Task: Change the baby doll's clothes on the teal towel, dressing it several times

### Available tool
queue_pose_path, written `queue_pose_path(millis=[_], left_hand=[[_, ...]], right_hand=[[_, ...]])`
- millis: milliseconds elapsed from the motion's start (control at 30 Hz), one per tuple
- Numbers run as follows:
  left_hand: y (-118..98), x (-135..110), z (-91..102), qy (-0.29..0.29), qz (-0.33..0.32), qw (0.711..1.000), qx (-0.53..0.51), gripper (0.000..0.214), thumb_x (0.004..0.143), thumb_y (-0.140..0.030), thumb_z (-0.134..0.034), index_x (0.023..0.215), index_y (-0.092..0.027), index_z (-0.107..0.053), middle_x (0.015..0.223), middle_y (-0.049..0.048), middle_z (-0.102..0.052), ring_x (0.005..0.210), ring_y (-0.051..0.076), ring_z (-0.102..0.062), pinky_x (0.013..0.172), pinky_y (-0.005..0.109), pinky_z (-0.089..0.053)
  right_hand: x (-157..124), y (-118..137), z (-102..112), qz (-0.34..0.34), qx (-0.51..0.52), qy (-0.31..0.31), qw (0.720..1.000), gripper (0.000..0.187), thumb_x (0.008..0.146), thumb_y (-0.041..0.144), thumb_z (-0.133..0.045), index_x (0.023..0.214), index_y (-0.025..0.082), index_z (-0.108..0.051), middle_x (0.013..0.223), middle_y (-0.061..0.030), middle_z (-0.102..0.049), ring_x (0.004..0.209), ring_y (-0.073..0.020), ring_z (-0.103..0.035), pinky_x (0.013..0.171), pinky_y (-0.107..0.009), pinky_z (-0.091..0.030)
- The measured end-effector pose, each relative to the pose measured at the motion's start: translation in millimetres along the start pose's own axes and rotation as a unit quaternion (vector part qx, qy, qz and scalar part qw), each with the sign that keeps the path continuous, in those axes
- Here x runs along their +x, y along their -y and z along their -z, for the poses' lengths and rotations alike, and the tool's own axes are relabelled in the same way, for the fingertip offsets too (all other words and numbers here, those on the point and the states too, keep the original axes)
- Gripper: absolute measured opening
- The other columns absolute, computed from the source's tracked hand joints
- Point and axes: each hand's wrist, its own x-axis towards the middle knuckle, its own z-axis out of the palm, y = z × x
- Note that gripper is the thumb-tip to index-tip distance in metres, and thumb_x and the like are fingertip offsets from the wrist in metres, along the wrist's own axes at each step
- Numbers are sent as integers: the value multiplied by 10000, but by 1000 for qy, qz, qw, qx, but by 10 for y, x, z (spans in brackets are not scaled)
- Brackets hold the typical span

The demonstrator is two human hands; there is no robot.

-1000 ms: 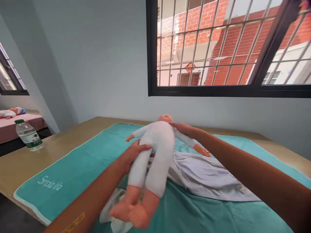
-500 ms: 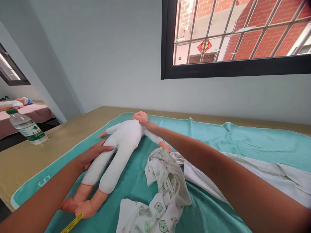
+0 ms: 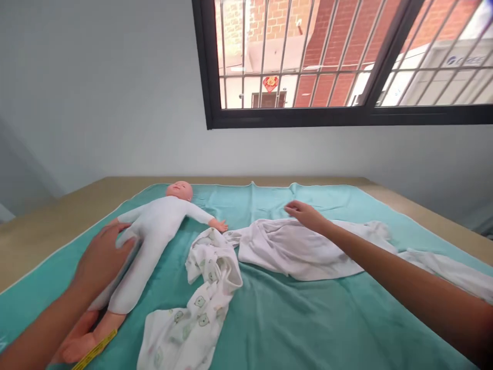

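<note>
A baby doll [image 3: 157,218] in a white bodysuit lies on its back on the left, with its arms spread and its feet toward me. My left hand [image 3: 102,257] rests on the doll's hip and thigh, thumb apart from the fingers. To the right, my right hand [image 3: 306,213] is over a crumpled white garment [image 3: 285,252], its fingers loosely bent and nothing visible in them. A white baby garment with green animal prints [image 3: 208,298] lies bunched between the doll and me. A yellow strip [image 3: 94,350] is at the doll's foot.
A teal sheet [image 3: 292,318] covers most of the tan tabletop [image 3: 50,226]. Another white cloth [image 3: 447,270] lies at the right, partly behind my right forearm. Behind the table is a grey wall [image 3: 154,149] with a barred window [image 3: 288,61].
My view has turned right. My right hand has left the doll's head and shoulder and moved right, over the white garment. My left hand stays at the doll's thigh.
</note>
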Motion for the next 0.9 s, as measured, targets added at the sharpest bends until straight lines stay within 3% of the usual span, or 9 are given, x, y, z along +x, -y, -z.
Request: queue_pose_path(millis=[67,167,267,333,400,500,600,733,900], left_hand=[[-498,-136,-145,-12,-31,999,-17,468,812,-464,-443,1154,-169,-567,1215,104,-625,1077,330,-600,937,443,-470],[-1376,-345,-579,45,-125,990,-47,385,835,-415,-415,1088,-200,-608,1051,54,-684,945,231,-637,880,343,-479],[-2102,-508,-1163,138,-190,971,32,403,854,-433,-417,1093,-180,-620,1050,92,-686,958,244,-632,863,350,-459],[-2402,-580,-1513,172,-183,958,140,457,834,-490,-457,1064,-135,-629,1120,167,-655,1025,303,-609,882,396,-438],[-2552,-620,-1757,170,-167,955,174,474,800,-506,-508,1034,-115,-641,1147,216,-631,1079,347,-579,883,422,-429],[-2595,-627,-1905,148,-138,961,189,498,782,-539,-511,1022,-122,-644,1156,232,-619,1124,371,-548,882,434,-423],[-2570,-593,-1901,125,-81,975,165,504,735,-539,-552,1005,-121,-634,1157,235,-614,1154,390,-521,883,441,-414],[-2563,-539,-1848,134,-38,982,128,239,715,-349,-573,834,-149,-628,929,162,-686,985,331,-616,802,375,-436],[-2670,-533,-1757,105,-5,993,54,274,729,-278,-548,968,-148,-583,955,119,-683,892,266,-646,712,312,-460]], right_hand=[[-406,-555,411,-58,-98,-65,991,317,874,434,-480,1020,195,-628,1056,-81,-663,915,-226,-605,811,-324,-428],[-963,-1101,762,-112,-196,-95,970,420,869,465,-494,1132,150,-582,1135,-141,-621,996,-260,-589,849,-344,-417],[-1319,-1283,876,-146,-278,-94,945,431,876,470,-510,1122,124,-585,1156,-180,-589,1076,-293,-552,868,-358,-405],[-1429,-1304,906,-161,-306,-108,932,435,893,483,-483,1116,125,-590,1140,-185,-589,1064,-299,-555,847,-365,-408],[-1477,-1323,945,-162,-321,-123,925,441,897,496,-468,1096,124,-598,1137,-190,-587,1068,-313,-549,841,-383,-406],[-1506,-1401,1033,-152,-325,-140,923,438,878,489,-494,1081,115,-597,1149,-197,-586,1085,-332,-539,864,-413,-388],[-1521,-1509,1116,-154,-294,-125,935,397,870,431,-509,1086,105,-578,1111,-190,-616,1047,-324,-573,868,-418,-378],[-1506,-1624,1178,-150,-237,-88,956,229,870,278,-451,996,134,-577,992,-159,-669,960,-295,-617,826,-391,-373],[-1411,-1752,1209,-136,-31,-167,976,139,806,318,-481,822,189,-534,842,-76,-664,803,-231,-599,697,-311,-383]])
